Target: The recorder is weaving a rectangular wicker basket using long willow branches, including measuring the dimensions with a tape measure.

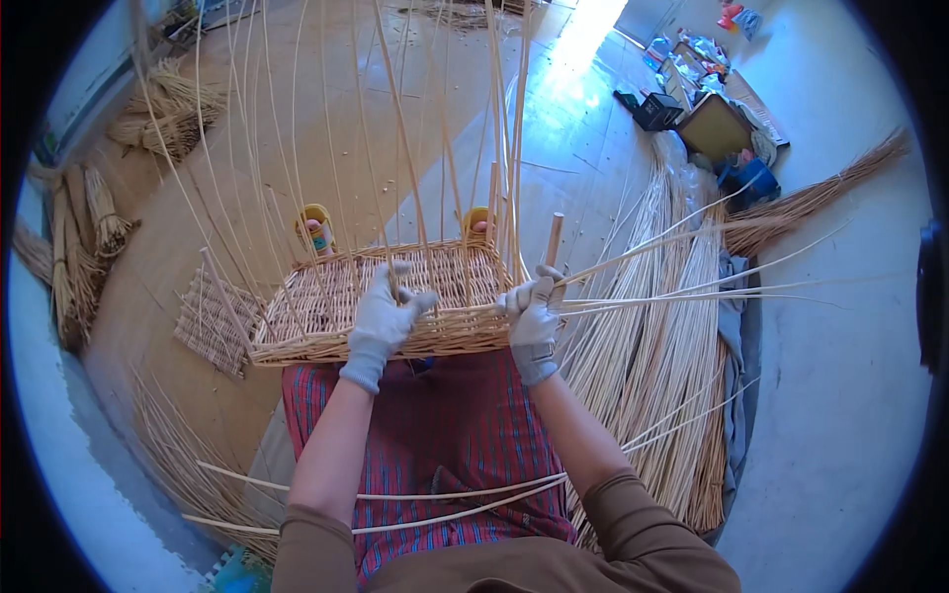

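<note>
A half-woven rectangular wicker basket (316,296) rests against my lap, with many thin upright stakes (395,138) rising from its rim. My left hand (384,314), in a grey glove, presses on the near wall of the basket and grips an upright stake. My right hand (532,314), also gloved, sits at the basket's near right corner and holds several long willow rods (692,292) that stretch away to the right. A short wooden post (555,237) stands at that corner.
A thick pile of loose willow rods (662,395) lies on the floor to my right. A small woven mat (210,321) lies left of the basket. Rod bundles (89,237) lie at far left. Boxes and a blue bucket (751,178) stand at upper right. Two loose rods (445,494) cross my lap.
</note>
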### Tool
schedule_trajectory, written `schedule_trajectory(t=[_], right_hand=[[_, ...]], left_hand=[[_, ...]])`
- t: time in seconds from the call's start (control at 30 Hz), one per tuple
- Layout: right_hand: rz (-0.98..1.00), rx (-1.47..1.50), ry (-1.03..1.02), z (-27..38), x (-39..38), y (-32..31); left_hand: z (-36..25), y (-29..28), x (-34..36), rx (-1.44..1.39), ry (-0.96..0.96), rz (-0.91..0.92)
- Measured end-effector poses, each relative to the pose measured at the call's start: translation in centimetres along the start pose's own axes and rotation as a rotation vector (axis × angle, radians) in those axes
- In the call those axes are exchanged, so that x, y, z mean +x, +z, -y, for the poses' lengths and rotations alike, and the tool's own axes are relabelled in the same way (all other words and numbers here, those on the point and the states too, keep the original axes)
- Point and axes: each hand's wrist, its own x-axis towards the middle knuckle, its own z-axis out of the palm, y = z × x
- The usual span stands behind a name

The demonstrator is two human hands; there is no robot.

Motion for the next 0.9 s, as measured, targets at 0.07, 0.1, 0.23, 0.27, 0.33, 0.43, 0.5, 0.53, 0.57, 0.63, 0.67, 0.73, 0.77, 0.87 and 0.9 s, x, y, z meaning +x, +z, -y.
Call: schedule_trajectory(t=[0.07, 0.1, 0.23, 0.27, 0.33, 0.43, 0.5, 0.53, 0.57, 0.63, 0.67, 0.73, 0.77, 0.87, 0.9], right_hand=[[0.029, 0.057, -0.029, 0.4, 0.3, 0.9], [0.210, 0.066, -0.081, 0.8, 0.4, 1.0], [0.083, 0.091, 0.306, 3.3, 1.8, -2.6], [0.020, 0.001, 0.234, 3.9, 2.4, -4.2], [-0.094, -0.134, 0.000, 4.8, 1.8, -7.3], [-0.131, -0.112, 0.175, 6.3, 1.0, -8.4], [-0.038, -0.283, 0.087, 7.3, 2.3, -5.6], [0.052, -0.432, 0.080, 8.0, 4.0, -3.5], [0.079, -0.575, 0.066, 8.0, 5.7, -0.6], [0.442, -0.875, -0.349, 7.5, 10.1, 4.8], [0.550, -1.009, -0.676, 6.6, 12.4, 7.4], [0.603, -0.727, -0.640, 5.6, 13.7, 8.0], [0.593, -0.334, -0.447, 4.9, 13.2, 6.9], [0.199, -0.271, -0.347, 4.2, 8.1, -0.6], [-0.004, -0.240, -0.261, 4.3, 5.9, -3.3]], left_hand=[[-0.5, 0.5, 0.8, 0.158, 0.032, -0.094], [-0.7, 0.7, 1.0, 0.194, -0.006, -0.125], [-1.9, 0.7, -0.1, 0.224, 0.186, -0.421], [-2.4, 0.9, -0.5, 0.166, 0.237, -0.550], [-3.1, 1.8, -1.4, 0.062, 0.419, -0.372], [-3.4, 5.6, -2.2, -0.057, -0.028, 0.177], [-3.2, 7.6, -1.5, -0.006, -0.159, 0.365], [-3.0, 8.4, -1.3, 0.041, -0.098, 0.319], [-2.6, 8.9, -1.3, 0.055, -0.024, 0.258], [-2.2, 9.2, -0.9, 0.144, 0.031, 0.130], [-2.0, 9.1, -0.7, 0.126, 0.002, 0.136], [-1.7, 9.0, -0.4, 0.063, -0.158, 0.187], [-1.5, 9.1, -0.2, 0.004, -0.209, 0.167], [-0.9, 9.8, 0.2, 0.090, -0.137, 0.124], [-0.7, 10.0, 0.3, 0.036, -0.134, 0.105]])
